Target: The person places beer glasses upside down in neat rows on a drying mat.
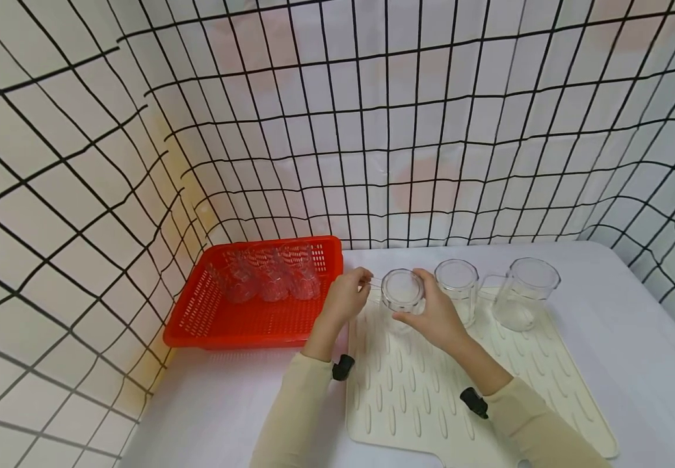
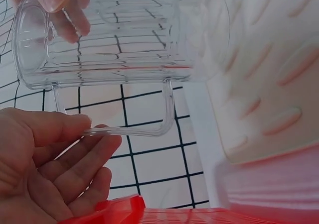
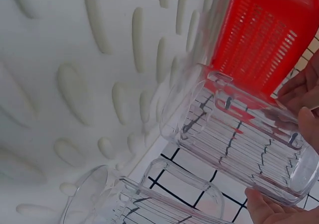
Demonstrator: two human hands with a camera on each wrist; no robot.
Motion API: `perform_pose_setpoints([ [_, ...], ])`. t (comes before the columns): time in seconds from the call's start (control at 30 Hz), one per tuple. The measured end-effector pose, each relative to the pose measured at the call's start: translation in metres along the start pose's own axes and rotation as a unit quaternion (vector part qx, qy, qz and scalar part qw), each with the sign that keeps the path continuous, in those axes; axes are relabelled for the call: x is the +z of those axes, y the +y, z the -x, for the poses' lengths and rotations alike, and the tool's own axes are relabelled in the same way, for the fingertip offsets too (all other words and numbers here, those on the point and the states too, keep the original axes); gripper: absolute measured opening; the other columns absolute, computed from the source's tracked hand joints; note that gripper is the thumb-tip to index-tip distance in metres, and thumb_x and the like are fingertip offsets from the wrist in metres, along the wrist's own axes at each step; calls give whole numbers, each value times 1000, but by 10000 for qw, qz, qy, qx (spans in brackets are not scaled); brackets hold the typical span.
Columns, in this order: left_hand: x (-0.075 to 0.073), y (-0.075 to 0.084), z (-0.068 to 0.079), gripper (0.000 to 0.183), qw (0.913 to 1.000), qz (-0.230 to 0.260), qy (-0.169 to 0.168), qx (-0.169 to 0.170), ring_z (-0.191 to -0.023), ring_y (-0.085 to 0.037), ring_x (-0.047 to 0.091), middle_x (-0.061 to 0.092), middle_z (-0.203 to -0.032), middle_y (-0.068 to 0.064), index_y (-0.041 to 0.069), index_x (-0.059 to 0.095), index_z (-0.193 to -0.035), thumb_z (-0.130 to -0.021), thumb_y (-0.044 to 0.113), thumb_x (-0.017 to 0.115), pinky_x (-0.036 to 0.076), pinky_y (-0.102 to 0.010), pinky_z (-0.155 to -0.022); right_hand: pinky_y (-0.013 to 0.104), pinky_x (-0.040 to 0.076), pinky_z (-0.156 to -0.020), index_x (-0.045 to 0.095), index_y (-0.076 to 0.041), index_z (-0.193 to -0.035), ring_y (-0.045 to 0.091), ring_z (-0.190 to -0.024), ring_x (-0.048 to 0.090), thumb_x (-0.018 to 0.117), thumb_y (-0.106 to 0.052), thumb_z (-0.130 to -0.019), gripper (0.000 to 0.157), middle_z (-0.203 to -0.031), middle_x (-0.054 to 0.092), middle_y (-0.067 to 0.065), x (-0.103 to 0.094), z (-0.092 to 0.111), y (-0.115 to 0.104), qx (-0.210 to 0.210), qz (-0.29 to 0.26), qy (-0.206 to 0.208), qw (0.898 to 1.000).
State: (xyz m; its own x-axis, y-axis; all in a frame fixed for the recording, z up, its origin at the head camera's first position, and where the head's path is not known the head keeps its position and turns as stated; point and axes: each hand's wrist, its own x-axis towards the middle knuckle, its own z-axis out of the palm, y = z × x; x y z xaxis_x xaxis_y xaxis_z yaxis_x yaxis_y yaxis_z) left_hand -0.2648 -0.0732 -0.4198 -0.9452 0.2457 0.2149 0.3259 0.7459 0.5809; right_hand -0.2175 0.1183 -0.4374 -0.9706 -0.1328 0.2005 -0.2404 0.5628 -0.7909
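A clear mug [image 1: 402, 292] stands at the back left of the cream ribbed mat [image 1: 398, 383], or just above it; I cannot tell which. My left hand [image 1: 347, 294] pinches the mug's handle [image 2: 134, 131] between thumb and fingers, as the left wrist view shows. My right hand [image 1: 438, 317] holds the same mug from the right, thumb and fingers spread round its upper end. Close to the right hand is a second clear mug [image 1: 457, 276]. Farther right is a third clear mug [image 1: 527, 286], its handle pointing left.
Left of the mat, a red plastic basket [image 1: 250, 340] holds several clear glass-like vessels [image 1: 273, 276] along its back. A black wire grid [image 1: 384, 123] with white sheeting behind it borders the white table [image 1: 226, 409] at the back and sides.
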Motion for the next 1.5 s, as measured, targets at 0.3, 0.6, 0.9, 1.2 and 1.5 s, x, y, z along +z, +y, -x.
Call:
perform_pose_setpoints([
  [0.3, 3, -2, -2, 20, 9997, -218, 81, 59, -95, -25, 67, 71, -104, -11, 2, 68, -111, -93, 4, 61, 53, -36, -86, 57, 39, -100, 27, -1, -146, 43, -131, 41, 84, -20, -77, 92, -147, 39, 26, 5, -3, 0, 3, 274, 64, 9996],
  [0.6, 5, -4, -3, 24, 9998, -164, 40, 40, -99, -26, 66, 70, -109, -12, 4, 67, -116, -92, 5, 62, 52, -36, -88, 57, 35, -104, 26, 3, -149, 43, -135, 35, 81, -22, -80, 92, -150, 34, 25, 5, -9, 2, -73, 476, -20, 9988],
  [0.9, 6, 0, -6, 31, 9993, -313, 55, 212, -112, -28, 61, 65, -122, -12, 5, 65, -122, -91, 4, 63, 46, -38, -98, 60, 33, -104, 21, 3, -151, 44, -137, 31, 78, -25, -83, 93, -152, 29, 27, 7, -19, 5, -130, 593, -131, 9981],
  [1.2, 6, 4, -3, 38, 9988, -360, -324, 2, -121, -25, 55, 59, -132, -10, 8, 60, -130, -92, 8, 63, 43, -36, -102, 61, 33, -103, 18, 2, -152, 44, -138, 30, 77, -26, -84, 95, -153, 27, 26, 10, -24, 10, -13, 521, -175, 9985],
  [1.5, 3, -1, -1, 41, 9997, -93, -222, 61, -124, -28, 53, 57, -134, -12, 5, 57, -132, -91, 6, 64, 41, -40, -104, 60, 33, -104, 15, 2, -153, 44, -137, 31, 77, -26, -84, 96, -153, 27, 26, 8, -19, 8, -69, 558, -199, 9982],
])
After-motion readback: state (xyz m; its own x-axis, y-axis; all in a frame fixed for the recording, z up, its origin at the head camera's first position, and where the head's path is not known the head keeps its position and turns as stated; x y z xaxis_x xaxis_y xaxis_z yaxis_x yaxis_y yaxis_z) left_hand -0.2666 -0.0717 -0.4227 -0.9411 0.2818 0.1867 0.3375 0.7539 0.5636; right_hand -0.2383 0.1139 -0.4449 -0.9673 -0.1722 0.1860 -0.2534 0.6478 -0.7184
